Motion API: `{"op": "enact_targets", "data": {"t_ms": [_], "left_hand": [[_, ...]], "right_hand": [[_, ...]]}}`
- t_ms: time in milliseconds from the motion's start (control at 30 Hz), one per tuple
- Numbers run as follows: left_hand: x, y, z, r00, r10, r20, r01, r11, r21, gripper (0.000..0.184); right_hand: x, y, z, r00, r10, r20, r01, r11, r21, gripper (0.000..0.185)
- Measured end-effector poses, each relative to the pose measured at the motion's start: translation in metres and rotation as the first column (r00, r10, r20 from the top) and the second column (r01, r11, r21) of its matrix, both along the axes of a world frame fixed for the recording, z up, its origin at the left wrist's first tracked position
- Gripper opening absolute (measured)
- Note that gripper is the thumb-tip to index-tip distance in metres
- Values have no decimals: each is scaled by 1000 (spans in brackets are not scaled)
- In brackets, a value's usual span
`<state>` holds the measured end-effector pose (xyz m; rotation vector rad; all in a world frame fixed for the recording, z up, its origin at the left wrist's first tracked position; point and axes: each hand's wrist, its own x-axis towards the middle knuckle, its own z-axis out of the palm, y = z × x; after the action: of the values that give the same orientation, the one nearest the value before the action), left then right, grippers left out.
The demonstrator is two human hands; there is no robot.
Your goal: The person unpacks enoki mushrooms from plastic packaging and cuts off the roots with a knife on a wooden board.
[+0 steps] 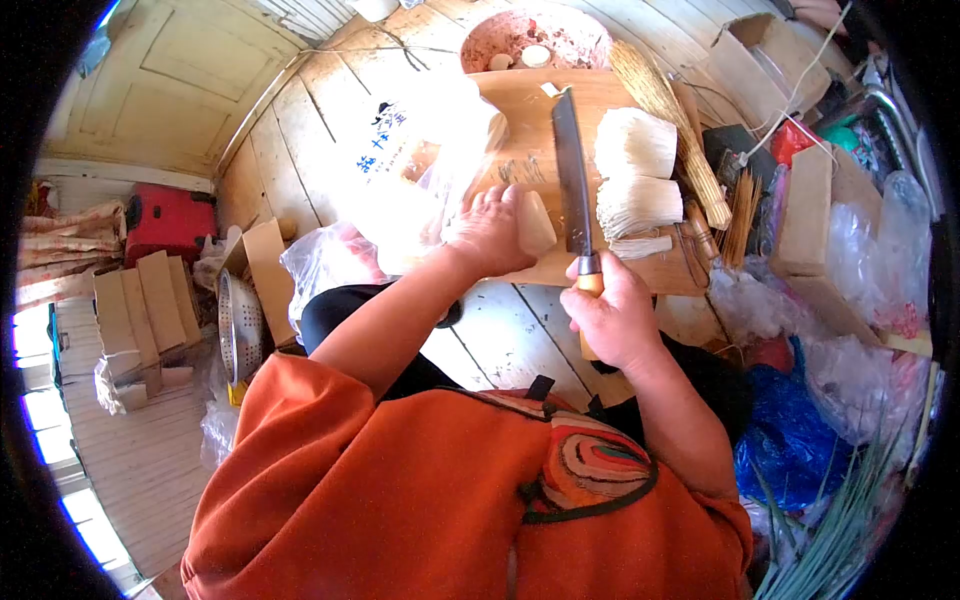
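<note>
My right hand (618,310) is closed around the light wooden handle of a long, dark-bladed kitchen knife (572,165). The blade points away from me over a wooden cutting board (535,95). Just left of the blade, my left hand (492,232) grips a smooth white block (537,222), its fingers bent against the side. To the right of the knife lie two fanned stacks of thin white slices (636,145) and a smaller strip of slices (640,246). A small pale scrap (550,89) sits near the knife tip. What the block is made of, I cannot tell.
A glaring white plastic bag (400,180) with blue writing covers the board's left side. Behind the board stands a pinkish basin (560,35). A bundle of straw-like stalks (670,120) lies along its right edge. Cardboard boxes, a colander (240,328) and plastic bags (795,425) crowd both sides.
</note>
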<state>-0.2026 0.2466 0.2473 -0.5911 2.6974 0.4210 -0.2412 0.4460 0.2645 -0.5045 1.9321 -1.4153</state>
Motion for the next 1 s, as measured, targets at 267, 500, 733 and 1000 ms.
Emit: {"op": "enact_targets", "data": {"t_ms": [267, 500, 733, 1000], "left_hand": [[14, -8, -18, 999, 28, -26, -31, 993, -113, 111], [-1, 0, -15, 992, 32, 122, -5, 977, -214, 90], [2, -6, -17, 996, -4, 88, 20, 983, -185, 85], [1, -8, -12, 995, -3, 102, 17, 990, -139, 83]], "right_hand": [[15, 2, -4, 979, 197, -52, -184, 964, 191, 32], [28, 3, 5, 970, 214, -114, -175, 943, 284, 29], [33, 7, -6, 981, 192, 2, -183, 928, 325, 28], [42, 9, -9, 972, 215, -94, -176, 932, 316, 18]]}}
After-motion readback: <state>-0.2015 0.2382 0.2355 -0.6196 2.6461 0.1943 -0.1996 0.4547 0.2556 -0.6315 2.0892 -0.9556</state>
